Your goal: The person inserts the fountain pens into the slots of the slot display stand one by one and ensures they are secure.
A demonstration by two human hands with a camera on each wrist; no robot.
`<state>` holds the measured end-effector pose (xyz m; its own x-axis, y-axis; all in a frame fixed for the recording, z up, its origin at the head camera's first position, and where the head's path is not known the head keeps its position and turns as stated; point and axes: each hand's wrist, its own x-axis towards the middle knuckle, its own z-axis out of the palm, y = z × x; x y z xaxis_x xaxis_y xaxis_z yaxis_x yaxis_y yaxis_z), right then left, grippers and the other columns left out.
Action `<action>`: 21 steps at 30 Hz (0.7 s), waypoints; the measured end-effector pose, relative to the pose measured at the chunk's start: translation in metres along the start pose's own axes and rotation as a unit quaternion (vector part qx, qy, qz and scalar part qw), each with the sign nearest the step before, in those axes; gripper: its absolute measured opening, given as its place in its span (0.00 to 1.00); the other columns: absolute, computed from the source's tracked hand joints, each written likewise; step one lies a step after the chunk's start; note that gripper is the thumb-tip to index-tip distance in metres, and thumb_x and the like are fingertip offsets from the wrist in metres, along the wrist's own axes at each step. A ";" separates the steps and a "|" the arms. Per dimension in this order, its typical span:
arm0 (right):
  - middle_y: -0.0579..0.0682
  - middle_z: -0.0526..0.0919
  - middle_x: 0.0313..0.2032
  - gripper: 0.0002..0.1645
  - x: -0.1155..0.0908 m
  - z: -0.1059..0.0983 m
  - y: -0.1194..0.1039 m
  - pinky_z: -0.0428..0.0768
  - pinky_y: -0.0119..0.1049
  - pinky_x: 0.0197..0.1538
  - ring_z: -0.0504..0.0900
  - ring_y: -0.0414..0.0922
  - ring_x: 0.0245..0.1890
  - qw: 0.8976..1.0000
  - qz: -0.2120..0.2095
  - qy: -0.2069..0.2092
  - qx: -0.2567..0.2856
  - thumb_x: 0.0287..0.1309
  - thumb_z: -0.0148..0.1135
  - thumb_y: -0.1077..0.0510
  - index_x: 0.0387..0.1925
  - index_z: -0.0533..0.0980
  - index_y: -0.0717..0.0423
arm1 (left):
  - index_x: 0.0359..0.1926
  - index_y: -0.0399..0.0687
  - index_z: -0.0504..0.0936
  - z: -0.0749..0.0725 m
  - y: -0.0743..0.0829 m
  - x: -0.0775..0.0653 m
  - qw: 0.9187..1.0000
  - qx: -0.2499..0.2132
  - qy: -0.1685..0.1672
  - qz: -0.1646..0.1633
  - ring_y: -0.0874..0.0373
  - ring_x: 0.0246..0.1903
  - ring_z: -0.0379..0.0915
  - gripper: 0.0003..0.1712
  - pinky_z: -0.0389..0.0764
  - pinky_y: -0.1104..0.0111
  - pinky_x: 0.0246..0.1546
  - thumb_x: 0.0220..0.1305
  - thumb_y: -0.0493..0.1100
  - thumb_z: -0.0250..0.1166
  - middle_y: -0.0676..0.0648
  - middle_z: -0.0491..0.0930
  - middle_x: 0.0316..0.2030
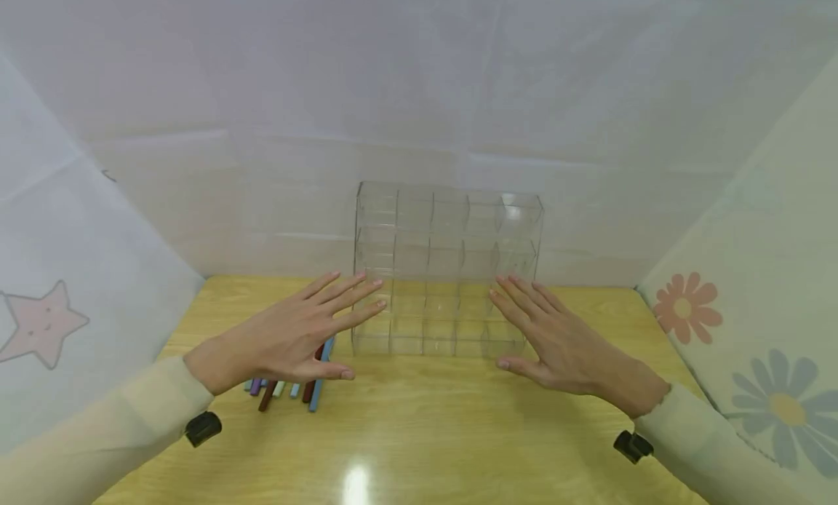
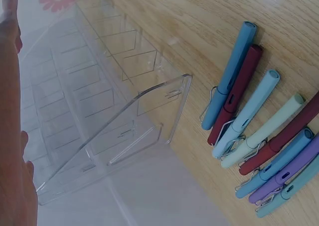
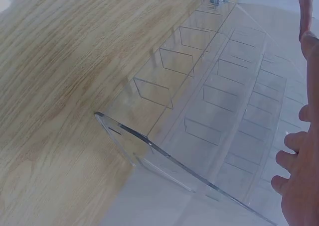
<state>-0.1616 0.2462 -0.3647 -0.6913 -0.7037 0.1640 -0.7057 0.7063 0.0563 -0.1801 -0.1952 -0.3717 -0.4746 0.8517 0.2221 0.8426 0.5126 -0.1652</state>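
Note:
A clear acrylic rack [image 1: 445, 261] with tiered rows of compartments stands at the back of the wooden table. My left hand [image 1: 304, 330] is held over its left side with the fingers straight and spread. Opposite it, my right hand [image 1: 556, 338] hovers by the rack's right side, fingers straight too. Neither hand holds anything; whether the fingertips touch the rack, I cannot tell. Partly hidden under my left hand lie several clip pens. The left wrist view shows them side by side, among them a blue pen [image 2: 232, 74], a dark red pen [image 2: 241, 86] and a purple pen [image 2: 289, 171].
White cloth [image 1: 419, 90] hangs behind the table and on both sides, printed with a pink star [image 1: 46, 323] and flowers [image 1: 681, 308]. Light glares off the front of the wooden table [image 1: 445, 432]. Each wrist wears a small black device.

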 end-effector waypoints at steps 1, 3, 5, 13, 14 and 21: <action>0.54 0.43 0.87 0.58 0.000 0.000 0.000 0.58 0.62 0.82 0.50 0.59 0.87 1.000 0.000 0.000 0.002 0.73 0.59 0.31 0.87 0.43 0.48 | 0.87 0.56 0.50 0.001 0.000 -0.001 1.000 -0.001 0.003 0.000 0.42 0.86 0.46 0.55 0.52 0.44 0.84 0.73 0.80 0.50 0.44 0.46 0.87; 0.55 0.43 0.87 0.59 0.001 0.001 0.001 0.59 0.63 0.82 0.51 0.60 0.86 1.000 0.000 0.001 0.008 0.72 0.61 0.32 0.87 0.43 0.48 | 0.87 0.55 0.51 0.002 0.001 -0.003 1.000 -0.001 0.008 -0.002 0.41 0.85 0.48 0.55 0.52 0.44 0.83 0.72 0.80 0.50 0.45 0.45 0.87; 0.55 0.44 0.87 0.59 0.000 0.002 0.002 0.60 0.64 0.81 0.51 0.60 0.86 1.000 0.002 0.000 0.013 0.72 0.61 0.33 0.87 0.42 0.48 | 0.86 0.54 0.52 0.004 0.001 -0.005 1.000 -0.004 0.009 -0.005 0.40 0.85 0.49 0.55 0.48 0.46 0.85 0.72 0.80 0.51 0.46 0.43 0.88; 0.56 0.47 0.87 0.57 -0.004 0.006 0.008 0.64 0.63 0.80 0.55 0.61 0.84 1.000 0.012 0.013 0.025 0.74 0.60 0.32 0.87 0.43 0.47 | 0.86 0.52 0.53 0.010 -0.004 -0.012 1.000 -0.015 0.021 -0.010 0.38 0.83 0.54 0.56 0.21 0.64 0.85 0.72 0.78 0.55 0.44 0.47 0.87; 0.56 0.48 0.86 0.57 -0.004 0.007 0.009 0.64 0.63 0.79 0.56 0.61 0.84 0.999 0.013 0.017 0.028 0.74 0.60 0.33 0.87 0.44 0.48 | 0.86 0.52 0.54 0.010 -0.005 -0.013 1.000 -0.019 0.022 -0.012 0.38 0.83 0.54 0.55 0.20 0.65 0.85 0.72 0.78 0.54 0.44 0.47 0.87; 0.57 0.50 0.86 0.55 -0.007 0.011 0.014 0.65 0.63 0.79 0.57 0.60 0.84 0.998 0.037 0.020 0.042 0.74 0.61 0.35 0.87 0.48 0.52 | 0.86 0.54 0.53 0.010 -0.009 -0.019 0.999 -0.030 0.023 -0.034 0.37 0.83 0.54 0.54 0.24 0.63 0.86 0.73 0.78 0.52 0.44 0.47 0.87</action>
<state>-0.1684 0.2603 -0.3755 -0.7360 -0.6457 0.2034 -0.6652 0.7455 -0.0403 -0.1816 -0.2147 -0.3841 -0.5194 0.8091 0.2750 0.8238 0.5596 -0.0906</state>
